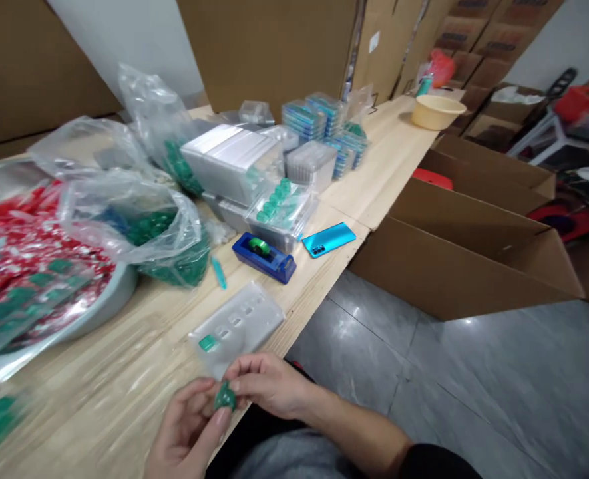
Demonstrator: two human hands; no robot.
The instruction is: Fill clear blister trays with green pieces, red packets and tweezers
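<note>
Between the fingertips of both hands is a small dark green piece (225,396), rounded and shiny; its exact kind is not clear. My left hand (187,422) pinches it with thumb and fingers from the left. From the right, my right hand (269,384) grips its upper end. Just beyond the hands lies a clear plastic blister tray (247,322) with a row of pockets. One green piece (207,342) sits in its near-left pocket, while the other pockets show no green.
Beyond the tray are a blue tape dispenser (264,257), a blue phone (329,240) and stacked plastic trays (234,159). Bags of green pieces (172,233) and a basin (119,299) of red-and-white wrapped items stand left. Cardboard boxes (464,253) stand right of the table edge.
</note>
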